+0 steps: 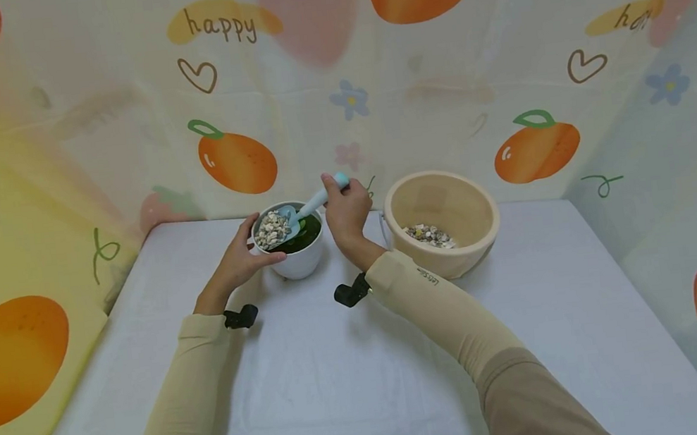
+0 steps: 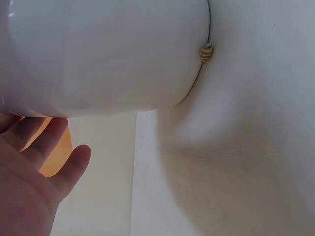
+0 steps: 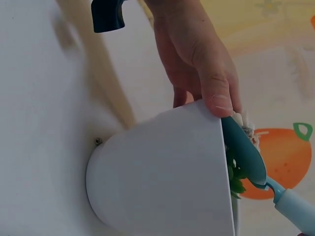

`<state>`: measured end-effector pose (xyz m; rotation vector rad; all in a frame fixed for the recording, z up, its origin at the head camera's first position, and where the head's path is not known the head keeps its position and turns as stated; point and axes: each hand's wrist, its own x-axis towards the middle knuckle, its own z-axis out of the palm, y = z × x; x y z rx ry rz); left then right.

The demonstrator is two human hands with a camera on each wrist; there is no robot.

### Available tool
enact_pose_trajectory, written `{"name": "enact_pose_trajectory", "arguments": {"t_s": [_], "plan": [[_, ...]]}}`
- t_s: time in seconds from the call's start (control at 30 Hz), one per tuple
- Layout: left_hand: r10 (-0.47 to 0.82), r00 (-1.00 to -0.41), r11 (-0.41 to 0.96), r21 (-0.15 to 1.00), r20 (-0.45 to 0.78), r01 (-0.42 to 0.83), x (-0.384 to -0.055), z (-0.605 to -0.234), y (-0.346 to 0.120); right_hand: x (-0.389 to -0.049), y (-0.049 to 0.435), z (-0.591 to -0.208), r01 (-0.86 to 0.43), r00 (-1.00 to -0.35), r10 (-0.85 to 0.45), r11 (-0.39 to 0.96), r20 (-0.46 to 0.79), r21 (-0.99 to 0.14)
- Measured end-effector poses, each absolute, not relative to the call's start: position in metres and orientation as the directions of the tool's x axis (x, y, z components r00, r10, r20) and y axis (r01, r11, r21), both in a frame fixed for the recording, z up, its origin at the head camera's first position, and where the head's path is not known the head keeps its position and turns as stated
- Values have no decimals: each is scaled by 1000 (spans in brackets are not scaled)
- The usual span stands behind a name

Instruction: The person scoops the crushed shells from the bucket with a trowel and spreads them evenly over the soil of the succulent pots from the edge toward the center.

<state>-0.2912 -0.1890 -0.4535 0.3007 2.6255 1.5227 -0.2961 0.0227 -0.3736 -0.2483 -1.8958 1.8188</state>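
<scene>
My left hand (image 1: pixel 235 263) holds a white flower pot (image 1: pixel 299 261) by its rim, thumb along the near edge and fingers at the far left side. Inside the pot shows a green leafy plant (image 1: pixel 310 231). With my right hand (image 1: pixel 346 212) I grip the handle of a small light-blue trowel (image 1: pixel 316 202). Its scoop, heaped with pale pebbles or shell bits (image 1: pixel 272 230), lies over the left part of the pot's mouth. Seen from the right wrist, the scoop (image 3: pixel 247 153) tilts at the rim, close to the left thumb.
A cream bucket (image 1: pixel 449 261) stands just right of my right hand, with a layer of mixed pebbles (image 1: pixel 430 235) at its bottom. One small striped spiral shell (image 2: pixel 206 53) lies against the pot's base. Behind the white table (image 1: pixel 340 381) hangs a fruit-printed cloth (image 1: pixel 326 127).
</scene>
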Motion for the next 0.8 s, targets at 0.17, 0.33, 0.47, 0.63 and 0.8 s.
{"name": "enact_pose_trajectory", "arguments": {"t_s": [0.17,0.33,0.47,0.63,0.8], "plan": [[203,-979,482,867,33,129,-290,-455,-187,-295,23,-374,-207,-864,447,103,232,-973],[205,-979,509,853,15,120,-291,-453,-189,-295,22,-375,-228,-868,433,93,246,-969],[222,-975,515,850,-4,114,-293,-451,-189,-296,22,-374,-249,-860,431,114,274,-962],[208,-978,514,851,-2,108,-293,-455,-187,-295,23,-374,-248,-860,430,117,274,-962],[166,-986,540,836,13,102,-291,-459,-184,-295,24,-373,-265,-861,420,112,287,-958]]}}
